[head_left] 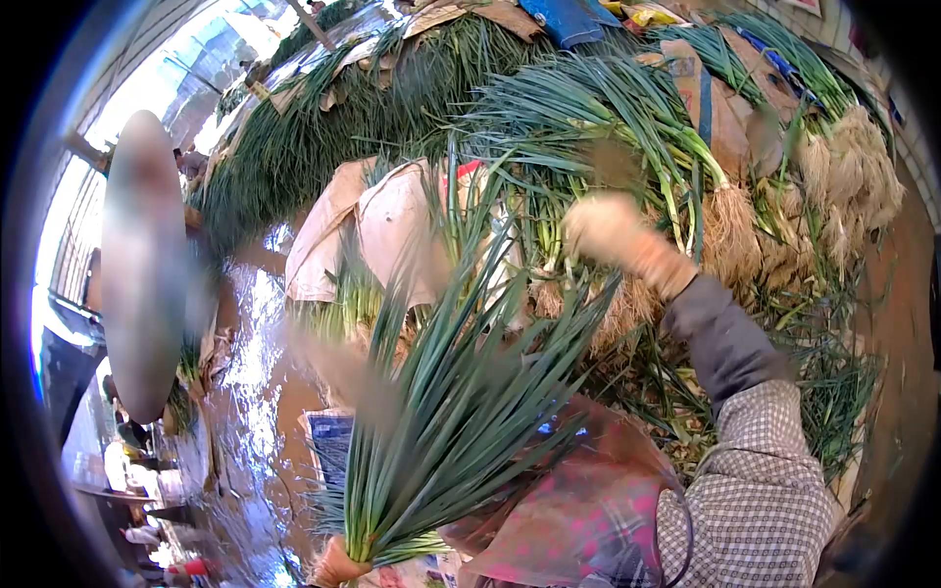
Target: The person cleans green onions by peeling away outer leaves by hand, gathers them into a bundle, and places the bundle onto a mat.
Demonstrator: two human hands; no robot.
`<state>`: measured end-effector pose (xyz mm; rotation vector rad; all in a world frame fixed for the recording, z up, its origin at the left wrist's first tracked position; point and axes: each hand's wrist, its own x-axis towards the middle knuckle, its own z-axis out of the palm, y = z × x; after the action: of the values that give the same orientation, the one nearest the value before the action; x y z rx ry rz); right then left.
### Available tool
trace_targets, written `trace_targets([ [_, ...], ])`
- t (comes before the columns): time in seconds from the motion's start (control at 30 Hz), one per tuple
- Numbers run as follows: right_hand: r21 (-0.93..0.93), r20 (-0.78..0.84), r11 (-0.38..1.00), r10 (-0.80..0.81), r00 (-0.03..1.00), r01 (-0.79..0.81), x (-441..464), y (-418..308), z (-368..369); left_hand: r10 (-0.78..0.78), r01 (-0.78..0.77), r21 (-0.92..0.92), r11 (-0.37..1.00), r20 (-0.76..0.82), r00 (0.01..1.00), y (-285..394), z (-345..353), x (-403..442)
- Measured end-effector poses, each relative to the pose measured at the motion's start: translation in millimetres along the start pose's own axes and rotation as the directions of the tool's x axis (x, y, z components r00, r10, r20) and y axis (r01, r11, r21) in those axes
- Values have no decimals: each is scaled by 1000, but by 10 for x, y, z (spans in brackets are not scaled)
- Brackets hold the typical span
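Note:
My left hand (338, 563), low in the view, is closed around the lower stalks of a bunch of green onions (431, 412). The long dark leaves fan up and to the right across my lap. My right hand (618, 233), in a light glove, is stretched out over a heap of green onions (588, 118), close to the pale stalks at its near edge. That hand is smeared by motion, so its fingers and anything in them cannot be made out. Stringy roots (730, 220) hang from the heap to the right of it.
Pale sacking (397, 220) covers more onions at centre left. A larger leafy pile (323, 127) runs along the back. Loose leaves (833, 392) lie on the right. The ground (250, 392) on the left is wet and shiny. A blurred upright shape (145, 265) stands at the far left.

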<state>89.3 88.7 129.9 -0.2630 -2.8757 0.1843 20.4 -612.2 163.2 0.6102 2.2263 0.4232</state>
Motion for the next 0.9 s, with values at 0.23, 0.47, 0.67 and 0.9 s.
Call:
trace_targets([
  [0.23, 115, 191, 985, 105, 976, -128, 308, 136, -328, -70, 65, 133, 989, 37, 997, 123, -109, 9],
  [0.47, 671, -73, 736, 190, 979, -93, 724, 443, 720, -33, 36, 202, 979, -21, 999, 145, -153, -33],
  [0.67, 808, 208, 467, 346, 915, -360, 273, 627, -472, -50, 32, 313, 949, 52, 997, -11, -176, -65],
  [0.9, 466, 465, 871, -391, 794, 156, -534, -665, -78, -128, 124, 228, 966, -1, 992, 145, -282, 10],
])
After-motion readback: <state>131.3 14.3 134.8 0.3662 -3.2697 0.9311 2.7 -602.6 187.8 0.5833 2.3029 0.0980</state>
